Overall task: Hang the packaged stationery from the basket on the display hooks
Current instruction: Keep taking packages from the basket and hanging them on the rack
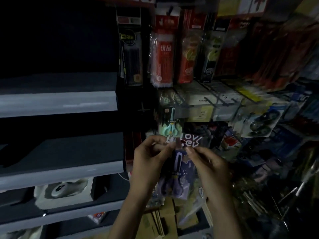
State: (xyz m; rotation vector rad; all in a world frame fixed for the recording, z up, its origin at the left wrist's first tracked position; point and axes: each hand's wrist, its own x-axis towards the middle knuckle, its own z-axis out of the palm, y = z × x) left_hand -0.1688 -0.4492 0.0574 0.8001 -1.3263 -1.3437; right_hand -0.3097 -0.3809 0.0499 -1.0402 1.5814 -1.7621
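Dim stationery display wall (136, 100) behind, mint scissors pack (170, 129) hung just above: purple scissors pack (177, 171) pinched at its top edge by left hand (148, 163) and right hand (210, 165), likely to line its hole up with a hook too dark to see.

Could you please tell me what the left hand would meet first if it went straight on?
Probably the hanging pack of mint-green scissors directly above the left hand, which pinches the top of a purple scissors pack; depth is unclear in this dim picture.
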